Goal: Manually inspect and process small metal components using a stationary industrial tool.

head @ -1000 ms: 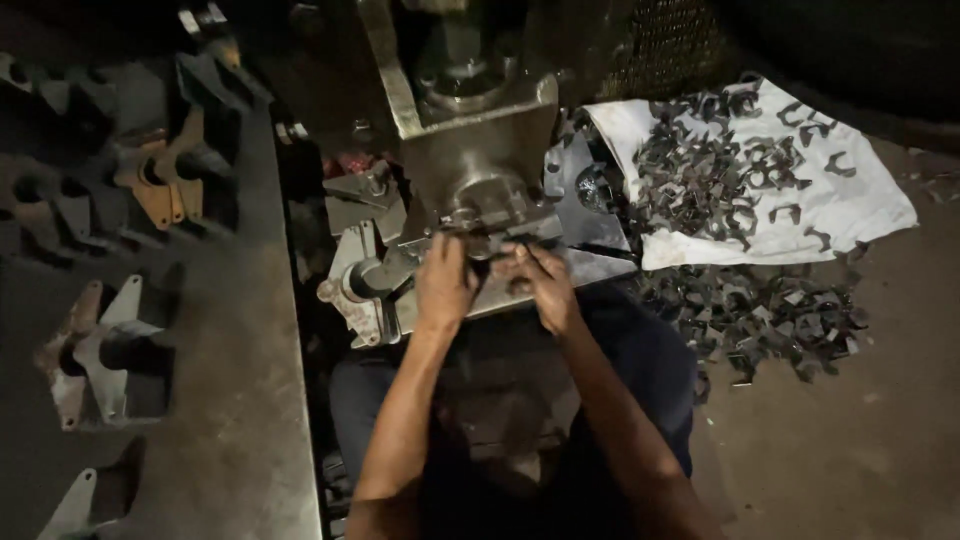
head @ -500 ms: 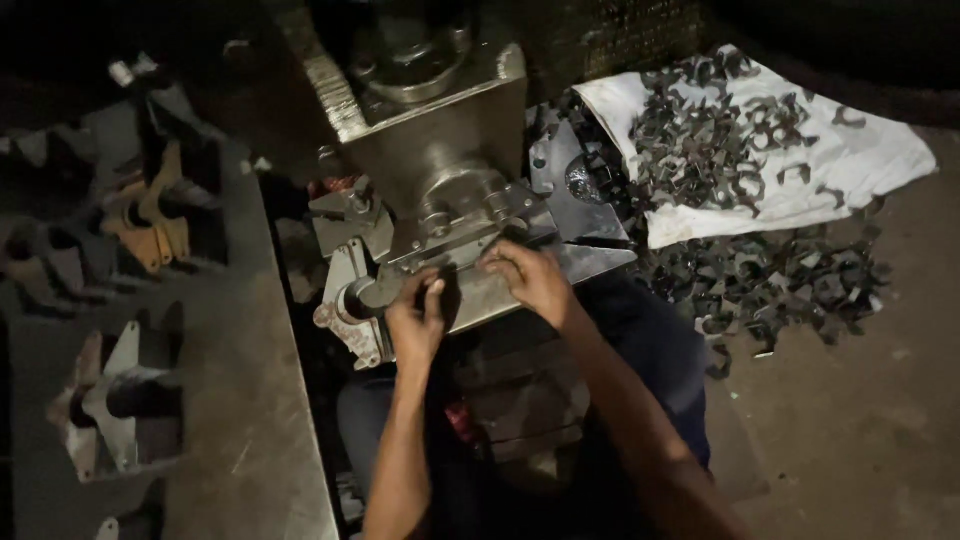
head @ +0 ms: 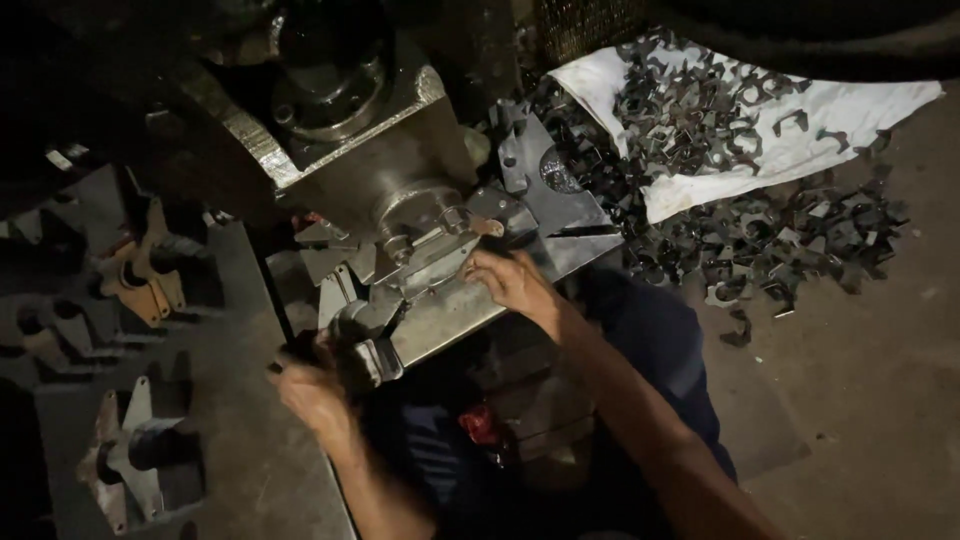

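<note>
- Nearest the camera, dark trousers and both bare forearms, reaching up toward a press machine.
- Left hand low at the left edge of the machine's steel bed plate, fingers curled and clenched around a small bent metal piece; motion blur over the knuckles.
- Right hand higher, at the middle of the bed plate, fingertips pinched on a small flat metal blank beside the die fixture; grip partly hidden, closed as far as can be told.
- Left of the machine, a grey steel table carrying several cast brackets, some rust-orange, along its left edge.
- Farther right, a heap of dark stamped metal clips spilled on the concrete floor.
- Farthest, at the top right, a white sack spread open under more of the same clips.
</note>
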